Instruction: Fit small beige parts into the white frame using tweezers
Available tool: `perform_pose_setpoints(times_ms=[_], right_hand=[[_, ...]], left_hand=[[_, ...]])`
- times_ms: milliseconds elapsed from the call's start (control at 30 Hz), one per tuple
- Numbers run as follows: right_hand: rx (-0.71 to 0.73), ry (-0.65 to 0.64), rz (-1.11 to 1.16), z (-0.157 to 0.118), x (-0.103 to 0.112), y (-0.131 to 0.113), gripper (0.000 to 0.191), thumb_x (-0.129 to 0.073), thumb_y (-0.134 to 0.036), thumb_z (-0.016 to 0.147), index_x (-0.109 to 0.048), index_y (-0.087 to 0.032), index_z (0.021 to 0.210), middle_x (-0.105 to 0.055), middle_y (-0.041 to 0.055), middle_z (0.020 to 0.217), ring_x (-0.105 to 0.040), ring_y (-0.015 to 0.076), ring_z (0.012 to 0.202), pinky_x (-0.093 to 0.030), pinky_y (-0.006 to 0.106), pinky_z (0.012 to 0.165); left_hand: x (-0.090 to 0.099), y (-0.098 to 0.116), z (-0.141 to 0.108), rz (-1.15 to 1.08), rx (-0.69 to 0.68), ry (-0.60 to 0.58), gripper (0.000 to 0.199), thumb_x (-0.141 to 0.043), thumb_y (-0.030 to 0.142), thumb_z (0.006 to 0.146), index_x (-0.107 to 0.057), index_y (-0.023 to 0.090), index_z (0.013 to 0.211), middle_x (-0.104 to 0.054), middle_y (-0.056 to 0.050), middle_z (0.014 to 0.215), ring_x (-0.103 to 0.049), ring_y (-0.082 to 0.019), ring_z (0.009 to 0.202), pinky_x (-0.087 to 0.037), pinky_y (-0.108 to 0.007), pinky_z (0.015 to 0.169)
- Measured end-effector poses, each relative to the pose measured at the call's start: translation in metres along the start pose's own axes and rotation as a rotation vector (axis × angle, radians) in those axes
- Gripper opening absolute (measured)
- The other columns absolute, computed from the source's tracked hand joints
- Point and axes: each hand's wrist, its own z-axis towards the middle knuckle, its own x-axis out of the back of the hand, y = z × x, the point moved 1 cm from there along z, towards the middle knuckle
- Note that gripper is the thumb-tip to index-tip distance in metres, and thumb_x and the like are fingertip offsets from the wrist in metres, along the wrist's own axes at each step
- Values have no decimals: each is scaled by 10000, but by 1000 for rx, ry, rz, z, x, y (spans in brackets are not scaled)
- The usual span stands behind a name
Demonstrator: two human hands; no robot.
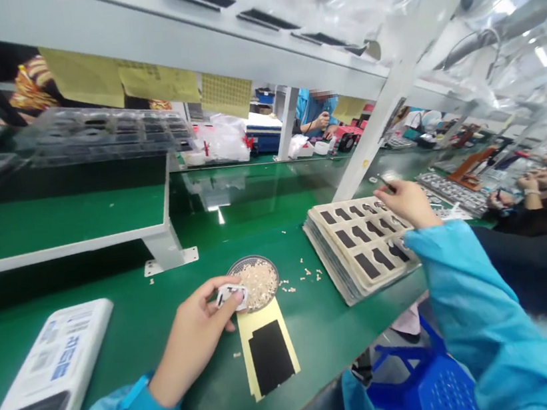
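Between the thumb and fingers of my left hand [202,329] is a small white part [232,296], held at the left edge of a round dish [258,281] full of tiny beige pieces. Just below the dish lies a yellow sheet [250,362] bearing a black rectangular sheet [272,358]. My right hand [407,202] pinches a dark, thin tool [386,183] over the back right corner of a stack of beige trays [343,276]. The top tray's compartments show black shapes, with some whitish parts at its right side. A few tiny beige pieces [307,272] lie loose between dish and trays.
A white device [53,368] with a dark panel is at the left. Behind it stands a raised green shelf [64,222] holding clear trays [103,133]. A white post [369,132] rises behind the tray stack. A blue stool [418,387] is below the table edge. People sit at the right and back.
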Motion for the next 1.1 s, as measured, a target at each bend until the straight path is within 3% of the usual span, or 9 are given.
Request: perform_pose_setpoints(times_ms=[133,300,500,700,800,867,1033,1100], right_hand=[[-26,-143,-32,30,-32,37,255,-693,-380,814,-786,-153,885,-748,105,789,-677,239,769,-445,281,669],[-25,-272,-37,34,-56,45,316,-735,-451,784,-788,-147,854,-743,113,755,-682,232,742,-454,278,668],[-63,-297,-30,48,-55,44,231,-825,-363,684,-748,-147,714,-719,114,711,-675,236,736,-462,289,687],[-62,-141,80,30,-43,30,221,-798,-272,692,-737,-127,847,-738,108,795,-676,240,755,-479,312,696],[-4,-49,192,14,-25,9,273,-734,-275,784,-729,-106,998,-754,135,917,-693,243,829,-501,320,742],[77,-35,298,-4,-10,-18,337,-729,-338,818,-716,-116,1071,-760,123,962,-701,230,835,-519,309,746],[367,-188,899,-86,12,-117,284,-767,-438,823,-651,-183,865,-736,58,769,-700,216,713,-548,313,639],[444,-353,1071,-124,5,-155,236,-753,-398,856,-629,-201,890,-748,58,816,-718,210,758,-568,315,675]], left_hand=[[-2,0,2,-18,11,-2,620,-756,640,709,-642,148,1067,-696,-60,711,-585,-164,548,-338,-221,444],[-4,-8,7,-57,24,13,609,-749,646,729,-624,156,1067,-719,-79,799,-606,-157,566,-293,-213,437],[-4,-11,7,-57,22,12,602,-736,633,762,-609,146,1092,-728,-89,847,-618,-147,592,-308,-207,457],[-5,-7,5,-65,-3,12,589,-734,615,768,-620,129,1080,-726,-89,824,-628,-156,603,-332,-217,467],[-5,-7,5,-74,-13,20,555,-738,592,781,-627,131,1070,-721,-80,793,-645,-166,621,-351,-216,473],[-5,-9,5,-92,-10,21,523,-739,576,793,-634,134,1051,-715,-71,770,-650,-167,618,-350,-211,470],[-6,-17,7,-169,-20,-21,453,-743,551,810,-642,139,969,-696,-44,734,-614,-128,533,-368,-198,479],[-6,-20,8,-181,-30,-13,444,-745,549,813,-641,137,943,-696,-42,740,-594,-113,499,-371,-197,476]])
